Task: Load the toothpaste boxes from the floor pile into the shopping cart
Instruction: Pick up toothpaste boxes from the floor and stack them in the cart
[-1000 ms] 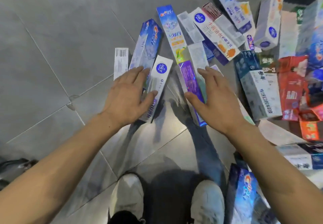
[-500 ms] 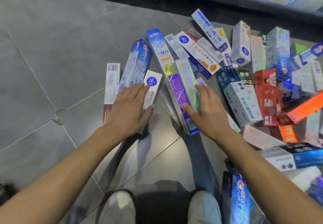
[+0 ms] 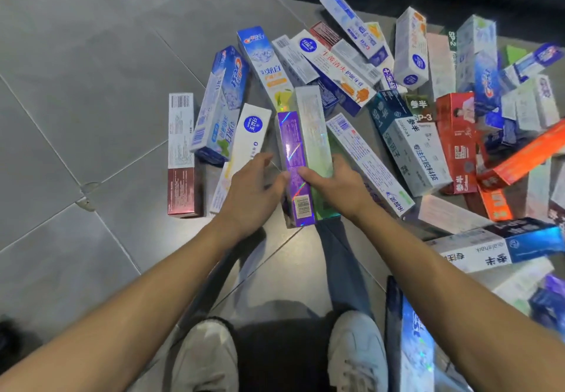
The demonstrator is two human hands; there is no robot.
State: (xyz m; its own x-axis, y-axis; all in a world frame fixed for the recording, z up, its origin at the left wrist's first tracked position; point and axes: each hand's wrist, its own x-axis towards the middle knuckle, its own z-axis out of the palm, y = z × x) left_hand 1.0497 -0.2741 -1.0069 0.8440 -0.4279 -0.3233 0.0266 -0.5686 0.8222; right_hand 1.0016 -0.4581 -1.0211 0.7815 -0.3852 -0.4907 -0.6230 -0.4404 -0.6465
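Toothpaste boxes lay scattered over the grey tiled floor, a white box and a long barcode box crowding either side. The purple box and the pale holographic box lay together, long axes running away from the person. The left hand pinched the purple box's side and the right hand gripped the pale one.

The floor is smooth grey tile with a dull sheen and thin grout lines. The toothpaste boxes are printed cardboard, mostly glossy. At frame centre, the purple box has a holographic foil finish that throws rainbow glints. The shoes, lower centre, look like matt white fabric.
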